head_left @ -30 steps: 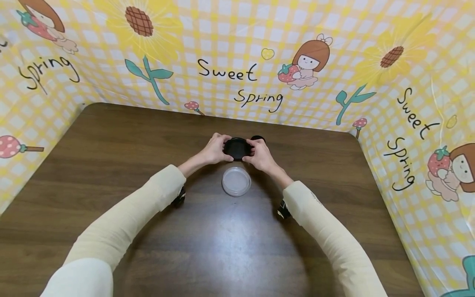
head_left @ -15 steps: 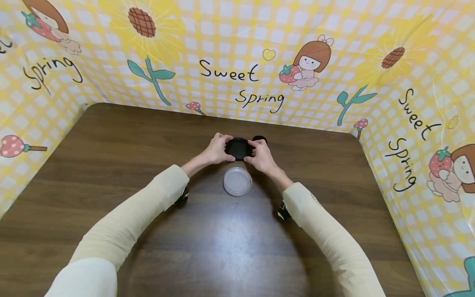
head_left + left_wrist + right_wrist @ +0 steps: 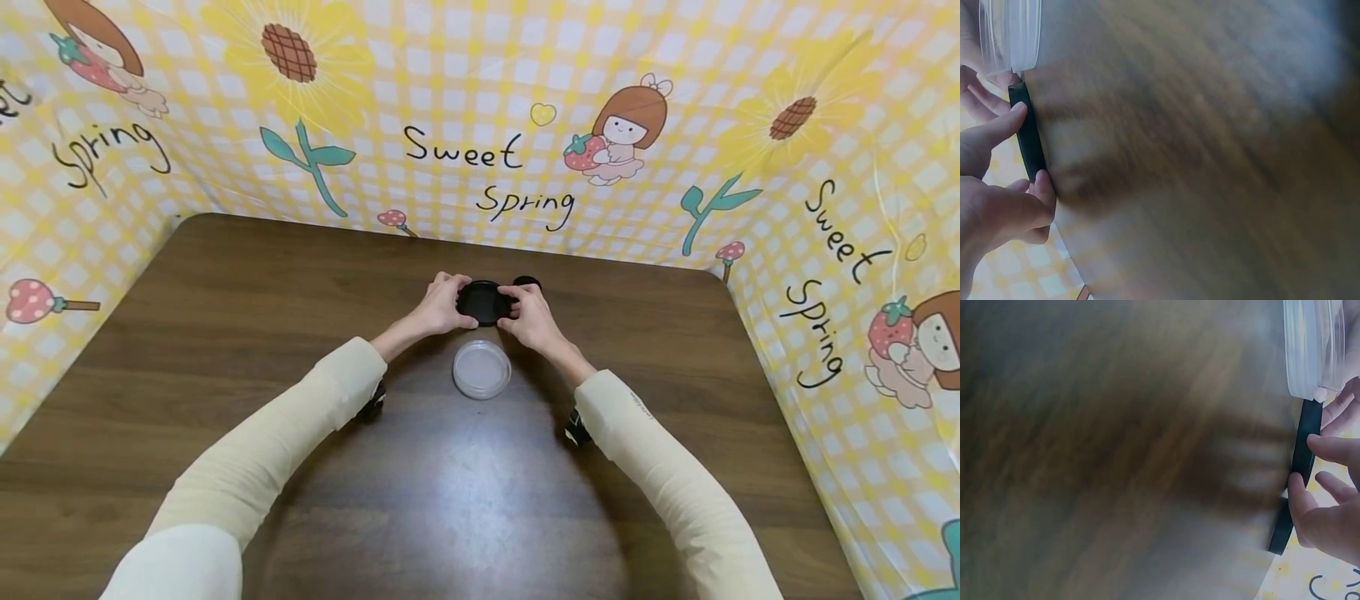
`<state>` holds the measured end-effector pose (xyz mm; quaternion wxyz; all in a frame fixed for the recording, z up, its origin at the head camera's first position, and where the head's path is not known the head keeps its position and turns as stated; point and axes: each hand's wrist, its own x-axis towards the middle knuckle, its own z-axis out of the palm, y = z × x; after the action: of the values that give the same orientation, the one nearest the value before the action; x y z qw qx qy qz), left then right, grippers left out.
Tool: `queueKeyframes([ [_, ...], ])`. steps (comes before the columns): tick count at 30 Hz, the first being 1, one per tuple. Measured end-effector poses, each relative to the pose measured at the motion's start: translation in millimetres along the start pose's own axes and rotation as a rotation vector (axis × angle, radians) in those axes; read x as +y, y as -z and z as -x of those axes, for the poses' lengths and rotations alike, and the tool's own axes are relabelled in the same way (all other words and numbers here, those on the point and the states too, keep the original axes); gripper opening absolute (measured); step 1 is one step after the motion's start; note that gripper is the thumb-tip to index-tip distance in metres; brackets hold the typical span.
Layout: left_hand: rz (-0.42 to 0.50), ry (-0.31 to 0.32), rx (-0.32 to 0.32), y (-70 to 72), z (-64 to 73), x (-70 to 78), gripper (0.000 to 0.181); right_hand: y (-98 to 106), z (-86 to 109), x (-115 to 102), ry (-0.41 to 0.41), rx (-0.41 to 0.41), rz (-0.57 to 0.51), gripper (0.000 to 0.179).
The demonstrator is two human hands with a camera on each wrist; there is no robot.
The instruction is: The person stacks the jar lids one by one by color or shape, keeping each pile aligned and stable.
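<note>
A round, shallow black dish with a raised rim point(image 3: 483, 303) lies flat near the back of the table. My left hand point(image 3: 442, 303) grips its left side, the thumb at the near edge and the fingers at the far edge. On the opposite side my right hand point(image 3: 529, 315) holds the rim between thumb and fingers. Just in front stands a clear, round plastic container point(image 3: 482, 369), touched by neither hand. In the left wrist view the dish point(image 3: 1027, 134) shows as a thin dark edge. Its underside is hidden.
A second, smaller-looking black round piece point(image 3: 527, 282) lies behind my right hand, partly covered by it; the right wrist view shows this black piece point(image 3: 1280, 528) too. A yellow checked cloth point(image 3: 450, 75) hangs along the back and sides of the brown wooden table point(image 3: 300, 258).
The head view has shifted very slightly. Both hands stay around the black dish, and the clear container has kept its place.
</note>
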<state>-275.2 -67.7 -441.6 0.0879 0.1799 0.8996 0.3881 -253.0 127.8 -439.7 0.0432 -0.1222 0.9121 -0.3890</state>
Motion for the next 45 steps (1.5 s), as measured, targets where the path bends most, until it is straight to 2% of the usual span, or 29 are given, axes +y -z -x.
queueKeyframes([
  [8,0.026,-0.026,-0.012,-4.9,-6.6,-3.3,0.077,12.0,-1.4,5.6,0.041,-0.021,-0.032,0.056],
  [15,0.028,-0.042,-0.026,-9.9,-13.0,-1.4,0.073,27.2,1.0,19.3,0.002,0.073,-0.039,0.048],
  [22,0.000,-0.043,0.024,-11.4,-24.7,16.0,0.065,39.4,0.7,33.9,-0.031,0.130,-0.018,0.043],
  [26,-0.015,-0.058,0.033,-13.1,-34.5,28.6,0.061,42.5,-3.2,38.9,-0.050,0.131,0.006,0.049],
  [31,-0.053,-0.069,0.000,-17.0,-46.5,38.2,0.061,42.7,-9.8,38.1,-0.079,0.103,0.020,0.059],
  [37,-0.088,-0.100,-0.059,-22.5,-63.1,46.1,0.062,39.7,-16.8,38.9,-0.100,0.072,0.010,0.061],
  [45,-0.116,-0.099,-0.106,-27.3,-77.1,47.9,0.065,37.6,-20.0,39.5,-0.100,0.063,-0.009,0.060],
])
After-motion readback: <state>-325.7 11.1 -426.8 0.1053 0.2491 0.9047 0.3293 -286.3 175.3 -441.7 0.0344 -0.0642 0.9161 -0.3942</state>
